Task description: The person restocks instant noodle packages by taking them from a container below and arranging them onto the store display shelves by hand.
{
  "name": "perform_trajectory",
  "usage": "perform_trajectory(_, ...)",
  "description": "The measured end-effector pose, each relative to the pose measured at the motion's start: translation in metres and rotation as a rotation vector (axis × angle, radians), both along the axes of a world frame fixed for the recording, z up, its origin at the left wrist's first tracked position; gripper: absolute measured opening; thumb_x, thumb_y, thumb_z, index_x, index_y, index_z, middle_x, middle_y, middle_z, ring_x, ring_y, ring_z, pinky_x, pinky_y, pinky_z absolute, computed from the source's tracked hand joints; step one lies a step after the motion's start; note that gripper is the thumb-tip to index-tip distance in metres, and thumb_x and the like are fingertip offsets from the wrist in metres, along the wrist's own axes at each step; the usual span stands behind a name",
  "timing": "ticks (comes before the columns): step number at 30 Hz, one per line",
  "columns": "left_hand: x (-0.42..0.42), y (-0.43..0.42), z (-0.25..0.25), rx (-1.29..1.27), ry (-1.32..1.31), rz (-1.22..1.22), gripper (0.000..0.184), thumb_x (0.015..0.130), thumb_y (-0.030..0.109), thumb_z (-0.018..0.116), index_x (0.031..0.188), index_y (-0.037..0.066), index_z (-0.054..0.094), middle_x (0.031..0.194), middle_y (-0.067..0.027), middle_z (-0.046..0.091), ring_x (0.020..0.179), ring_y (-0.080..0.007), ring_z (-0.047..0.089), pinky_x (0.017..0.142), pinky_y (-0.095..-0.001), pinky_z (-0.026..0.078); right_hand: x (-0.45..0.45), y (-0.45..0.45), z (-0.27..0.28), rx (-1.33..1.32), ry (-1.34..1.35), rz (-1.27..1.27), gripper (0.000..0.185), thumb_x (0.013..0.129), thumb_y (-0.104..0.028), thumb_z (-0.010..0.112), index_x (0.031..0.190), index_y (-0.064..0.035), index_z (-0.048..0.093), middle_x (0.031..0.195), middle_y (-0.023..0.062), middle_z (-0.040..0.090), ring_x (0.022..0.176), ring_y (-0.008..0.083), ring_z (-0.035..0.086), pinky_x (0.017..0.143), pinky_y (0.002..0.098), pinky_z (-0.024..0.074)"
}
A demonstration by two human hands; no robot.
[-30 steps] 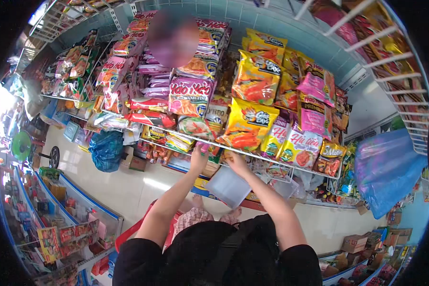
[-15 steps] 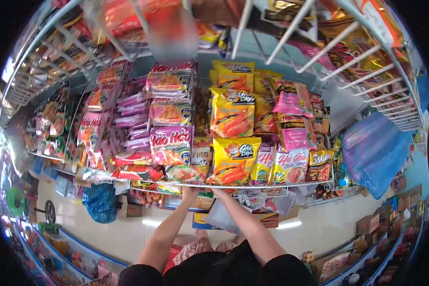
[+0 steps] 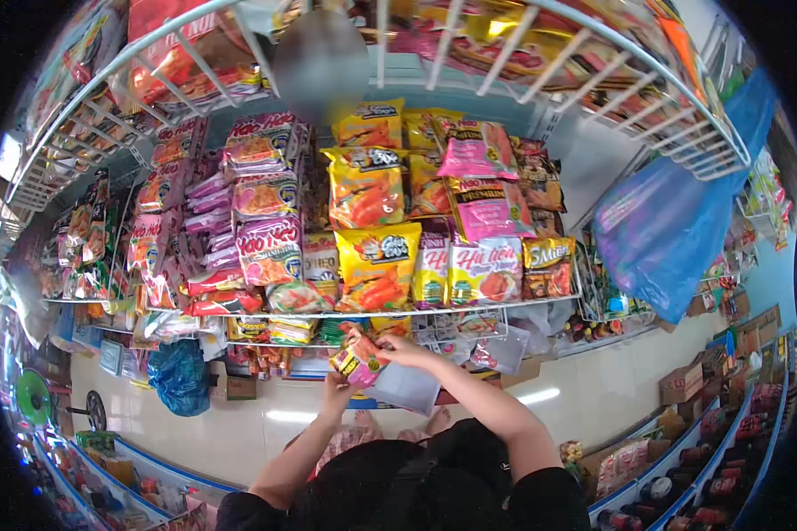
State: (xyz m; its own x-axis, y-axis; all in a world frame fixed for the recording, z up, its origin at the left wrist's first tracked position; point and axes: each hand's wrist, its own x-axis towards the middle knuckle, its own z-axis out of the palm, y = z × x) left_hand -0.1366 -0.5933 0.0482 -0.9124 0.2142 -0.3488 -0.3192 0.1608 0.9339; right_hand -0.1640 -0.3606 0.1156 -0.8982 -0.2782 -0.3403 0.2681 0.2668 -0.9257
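A pink, red and yellow noodle packet (image 3: 358,357) is held in front of the shelf's lower edge, tilted. My left hand (image 3: 336,388) is closed on its lower left side. My right hand (image 3: 400,351) pinches its upper right side. Just above the hands, on the wire shelf (image 3: 469,310), a yellow noodle packet (image 3: 376,270) faces me, with purple-and-white noodle packets (image 3: 268,252) to its left. White-and-pink packets (image 3: 485,273) stand to its right. A translucent plastic container (image 3: 407,389) shows below my right hand.
An upper wire basket (image 3: 469,53) full of packets juts out overhead. Blue plastic bags hang at the right (image 3: 655,230) and lower left (image 3: 179,376). A cardboard box (image 3: 682,385) stands at the right, near lower shelves of goods. My bare feet are on the tiled floor (image 3: 283,403).
Both hands have drawn back from under the shelf edge, and a noodle packet now shows between them. The view has shifted, so the shelf sits higher and further left.
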Motion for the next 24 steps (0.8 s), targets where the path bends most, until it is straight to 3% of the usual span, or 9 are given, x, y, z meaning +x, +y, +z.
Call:
perform_trajectory(2, 0.023, 0.007, 0.026, 0.066, 0.020, 0.004, 0.055, 0.069, 0.007, 0.074, 0.111, 0.003, 0.039, 0.100, -0.0094, 0.052, 0.088, -0.0176, 0.055, 0.075, -0.0300, 0.048, 0.024, 0.005, 0.056, -0.019, -0.017, 0.122, 0.036, 0.085, -0.026, 0.057, 0.110, -0.0008, 0.049, 0.104, 0.0112, 0.056, 0.094, 0.0201, 0.055, 0.081, 0.0313, 0.0428)
perform_trajectory(4, 0.041, 0.027, 0.077, 0.186, 0.057, -0.021, 0.059, 0.071, -0.002, 0.069, 0.120, 0.003, 0.034, 0.105, -0.0100, 0.053, 0.093, -0.0183, 0.057, 0.074, -0.0280, 0.050, 0.053, 0.012, 0.079, 0.269, 0.403, 0.116, 0.037, 0.084, -0.025, 0.058, 0.112, -0.0026, 0.047, 0.107, 0.0144, 0.052, 0.097, 0.0260, 0.054, 0.081, 0.0342, 0.0431)
perform_trajectory(5, 0.045, 0.037, 0.090, 0.185, 0.062, -0.023, 0.059, 0.071, -0.002, 0.069, 0.120, 0.003, 0.034, 0.105, -0.0100, 0.053, 0.093, -0.0183, 0.057, 0.074, -0.0280, 0.050, 0.064, 0.017, 0.099, 0.364, 0.404, 0.126, 0.039, 0.084, -0.023, 0.058, 0.116, -0.0045, 0.045, 0.109, 0.0160, 0.048, 0.099, 0.0303, 0.052, 0.080, 0.0356, 0.0437)
perform_trajectory(7, 0.051, 0.055, 0.110, 0.311, 0.046, -0.076, 0.066, 0.073, 0.001, 0.069, 0.125, 0.003, 0.029, 0.115, -0.0119, 0.048, 0.104, -0.0218, 0.052, 0.086, -0.0328, 0.047, 0.088, 0.026, 0.142, 0.458, 0.538, 0.033, 0.044, 0.083, -0.024, 0.056, 0.118, -0.0030, 0.041, 0.107, 0.0165, 0.049, 0.096, 0.0355, 0.052, 0.079, 0.0410, 0.0442)
perform_trajectory(11, 0.054, 0.102, 0.175, 0.342, 0.209, -0.075, 0.065, 0.076, -0.005, 0.064, 0.128, 0.005, 0.026, 0.122, -0.0128, 0.045, 0.109, -0.0224, 0.051, 0.090, -0.0340, 0.046, 0.113, 0.059, 0.188, 0.483, 0.778, -0.136, 0.042, 0.080, -0.017, 0.059, 0.117, -0.0020, 0.045, 0.114, 0.0163, 0.048, 0.103, 0.0334, 0.049, 0.087, 0.0397, 0.0416)
perform_trajectory(13, 0.046, 0.122, 0.192, 0.403, 0.305, -0.091, 0.063, 0.076, 0.002, 0.068, 0.124, 0.003, 0.028, 0.119, -0.0138, 0.046, 0.110, -0.0231, 0.050, 0.087, -0.0340, 0.048, 0.119, 0.075, 0.211, 0.433, 0.854, -0.253, 0.042, 0.079, -0.013, 0.059, 0.117, -0.0016, 0.045, 0.114, 0.0166, 0.048, 0.105, 0.0334, 0.047, 0.089, 0.0391, 0.0400)
perform_trajectory(17, 0.020, 0.160, 0.236, 0.289, 0.501, -0.070, 0.044, 0.075, 0.002, 0.069, 0.108, 0.003, 0.040, 0.101, -0.0087, 0.052, 0.091, -0.0145, 0.055, 0.076, -0.0281, 0.048, 0.118, 0.108, 0.224, 0.405, 0.939, -0.438, 0.042, 0.081, -0.008, 0.057, 0.120, 0.0003, 0.043, 0.119, 0.0174, 0.046, 0.113, 0.0320, 0.045, 0.095, 0.0358, 0.0363)
perform_trajectory(21, -0.046, 0.207, 0.270, 0.304, 0.876, -0.034, 0.035, 0.077, 0.001, 0.065, 0.107, 0.001, 0.046, 0.096, -0.0090, 0.051, 0.086, -0.0153, 0.055, 0.075, -0.0284, 0.048, 0.077, 0.137, 0.238, 0.200, 1.035, -0.589, 0.041, 0.082, -0.004, 0.055, 0.121, 0.0013, 0.043, 0.119, 0.0157, 0.046, 0.113, 0.0271, 0.045, 0.096, 0.0337, 0.0347)
perform_trajectory(24, -0.100, 0.239, 0.314, 0.235, 0.915, -0.018, 0.036, 0.079, 0.005, 0.064, 0.111, 0.001, 0.048, 0.091, -0.0100, 0.055, 0.079, -0.0176, 0.058, 0.069, -0.0284, 0.049, 0.024, 0.169, 0.267, 0.244, 1.077, -0.630, 0.040, 0.084, -0.005, 0.054, 0.123, -0.0007, 0.043, 0.117, 0.0129, 0.048, 0.106, 0.0231, 0.049, 0.092, 0.0316, 0.0365)
